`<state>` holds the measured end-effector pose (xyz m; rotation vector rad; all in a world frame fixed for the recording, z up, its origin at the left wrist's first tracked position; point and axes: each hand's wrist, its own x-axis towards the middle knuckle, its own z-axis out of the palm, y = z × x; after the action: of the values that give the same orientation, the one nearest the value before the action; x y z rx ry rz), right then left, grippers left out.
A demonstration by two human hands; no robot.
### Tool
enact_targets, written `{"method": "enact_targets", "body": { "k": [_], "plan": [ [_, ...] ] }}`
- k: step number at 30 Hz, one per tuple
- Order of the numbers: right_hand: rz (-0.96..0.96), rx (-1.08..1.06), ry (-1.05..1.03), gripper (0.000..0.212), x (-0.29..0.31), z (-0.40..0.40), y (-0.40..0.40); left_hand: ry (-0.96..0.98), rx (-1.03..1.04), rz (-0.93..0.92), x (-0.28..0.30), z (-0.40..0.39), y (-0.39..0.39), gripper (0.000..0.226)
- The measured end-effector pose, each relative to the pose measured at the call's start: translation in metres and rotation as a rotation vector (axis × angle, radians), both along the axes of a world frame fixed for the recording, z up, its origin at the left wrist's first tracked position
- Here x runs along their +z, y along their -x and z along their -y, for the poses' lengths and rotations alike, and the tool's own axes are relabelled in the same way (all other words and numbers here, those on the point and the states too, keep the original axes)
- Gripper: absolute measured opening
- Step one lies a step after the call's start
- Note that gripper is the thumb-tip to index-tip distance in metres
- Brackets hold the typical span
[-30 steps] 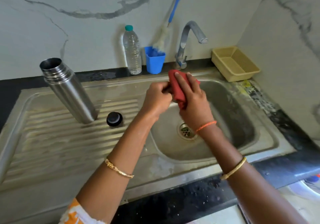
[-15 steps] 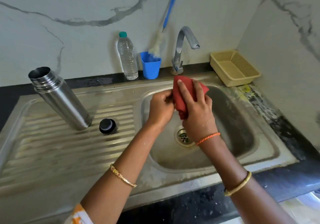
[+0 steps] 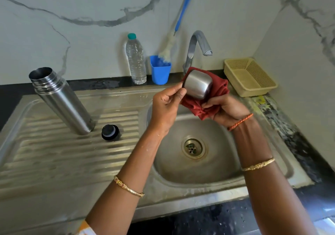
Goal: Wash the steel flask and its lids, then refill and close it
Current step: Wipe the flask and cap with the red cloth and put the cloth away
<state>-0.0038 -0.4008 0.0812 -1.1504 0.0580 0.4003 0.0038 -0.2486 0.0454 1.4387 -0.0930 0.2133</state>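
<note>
**Steel cup lid held against cloth over sink basin**

The left hand [image 3: 167,104] pinches the rim of the steel cup lid [image 3: 198,85] between thumb and fingers. The lid is a short, rounded cylinder with a brushed, satin finish, held tilted over the basin. The right hand [image 3: 228,110] is curled round a bunched red cloth [image 3: 208,106], a soft, creased fabric that sits behind and under the lid, touching it.

The steel flask [image 3: 62,100] stands uncapped on the ribbed draining board [image 3: 54,155], its threaded neck ringed and its mouth open; body smooth and cylindrical. Just beside its base rests the black stopper [image 3: 110,132], round, apparently plastic.

The sink [image 3: 199,194] is pressed stainless steel with a rounded bowl, dull and water-marked, with a circular drain [image 3: 193,147]. A curved metal tap [image 3: 197,48] rises behind it. Against the veined marble-pattern wall stand a ridged clear plastic bottle [image 3: 136,60], a blue plastic cup [image 3: 160,70] holding a blue-handled brush [image 3: 179,20], and a beige perforated basket [image 3: 250,77].
</note>
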Motion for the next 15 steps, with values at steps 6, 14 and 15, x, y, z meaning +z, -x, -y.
{"method": "enact_targets", "body": {
  "k": [6, 14, 15],
  "plan": [
    [-0.086, -0.043, -0.201, 0.05, -0.013, -0.01, 0.015, -0.123, 0.095, 0.099, -0.02, -0.001, 0.004, 0.027],
    [-0.014, -0.068, 0.398, 0.061, -0.014, 0.024, -0.003, -0.528, 0.141, 0.185, -0.018, 0.008, -0.001, 0.018],
    [0.094, -0.043, 0.667, 0.064, -0.011, 0.029, -0.008, -0.559, 0.133, 0.18, -0.016, 0.011, -0.001, 0.017]
  ]
}}
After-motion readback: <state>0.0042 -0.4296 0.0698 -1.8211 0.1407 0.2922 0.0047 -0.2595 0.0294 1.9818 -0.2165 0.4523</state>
